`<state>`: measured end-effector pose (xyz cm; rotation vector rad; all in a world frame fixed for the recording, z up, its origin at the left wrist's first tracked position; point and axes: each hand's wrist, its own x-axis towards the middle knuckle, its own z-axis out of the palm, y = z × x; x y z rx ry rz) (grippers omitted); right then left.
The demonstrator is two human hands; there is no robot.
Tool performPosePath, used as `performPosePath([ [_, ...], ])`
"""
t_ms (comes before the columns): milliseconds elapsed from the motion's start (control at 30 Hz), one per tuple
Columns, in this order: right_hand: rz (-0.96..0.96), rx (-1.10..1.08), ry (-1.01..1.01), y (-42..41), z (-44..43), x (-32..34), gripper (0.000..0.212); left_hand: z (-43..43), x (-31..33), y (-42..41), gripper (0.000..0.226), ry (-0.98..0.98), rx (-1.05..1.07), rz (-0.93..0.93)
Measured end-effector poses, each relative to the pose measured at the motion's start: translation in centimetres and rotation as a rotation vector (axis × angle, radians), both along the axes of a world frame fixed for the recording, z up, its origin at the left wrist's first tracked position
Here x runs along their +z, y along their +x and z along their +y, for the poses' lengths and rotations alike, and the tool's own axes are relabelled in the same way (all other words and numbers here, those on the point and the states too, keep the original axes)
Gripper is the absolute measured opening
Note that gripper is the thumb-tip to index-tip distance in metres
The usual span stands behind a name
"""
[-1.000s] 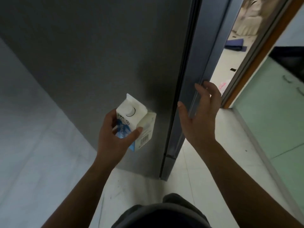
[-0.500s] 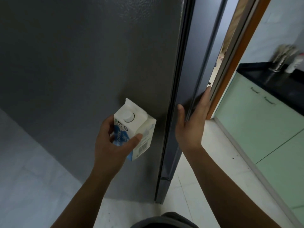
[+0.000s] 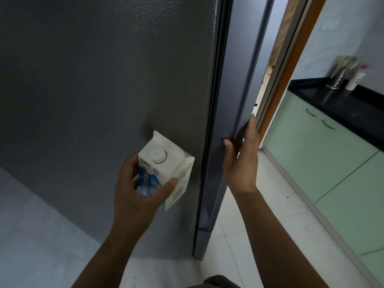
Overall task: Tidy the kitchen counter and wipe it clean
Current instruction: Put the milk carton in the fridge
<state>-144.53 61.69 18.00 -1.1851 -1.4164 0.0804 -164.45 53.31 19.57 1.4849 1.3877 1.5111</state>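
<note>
A white and blue milk carton (image 3: 166, 169) with a round white cap is gripped in my left hand (image 3: 137, 194), held in front of the dark grey side of the fridge (image 3: 104, 90). My right hand (image 3: 242, 163) is on the fridge door (image 3: 232, 100), with the fingers curled around the door's right edge and the thumb on its front face. The door looks closed against the fridge body. The fridge's inside is hidden.
To the right, a black kitchen counter (image 3: 349, 107) tops pale green cabinets (image 3: 322, 154). On it stand a metal utensil holder (image 3: 338, 77) and a white bottle (image 3: 355, 80). An orange-brown door frame (image 3: 291, 65) stands beyond the fridge. The floor has light tiles (image 3: 259, 215).
My right hand has moved from hovering near the fridge door to gripping its right edge. The view has shifted up and right, bringing the counter in. The carton stays in my left hand.
</note>
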Motion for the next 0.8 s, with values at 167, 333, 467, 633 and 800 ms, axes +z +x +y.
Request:
performPosePath([
  [167,0.001,0.013,0.006,0.0,-0.2,-0.2,0.061,-0.2,0.3,0.8,0.070,0.013,0.020,-0.006],
  [333,-0.007,-0.033,-0.003,0.1,0.0,-0.3,0.058,-0.3,1.6,2.5,0.073,0.068,0.016,-0.013],
  [467,-0.022,-0.074,-0.013,0.2,-0.1,-0.4,0.058,-0.2,2.3,3.6,0.072,0.103,0.006,-0.026],
  [633,0.030,-0.056,0.087,4.1,-0.4,0.0,0.058,-0.2,2.4,4.6,0.078,0.103,0.012,0.001],
  [800,0.136,-0.111,0.017,10.4,-0.8,0.6,0.053,0.1,1.7,7.1,0.079,0.071,-0.035,0.016],
])
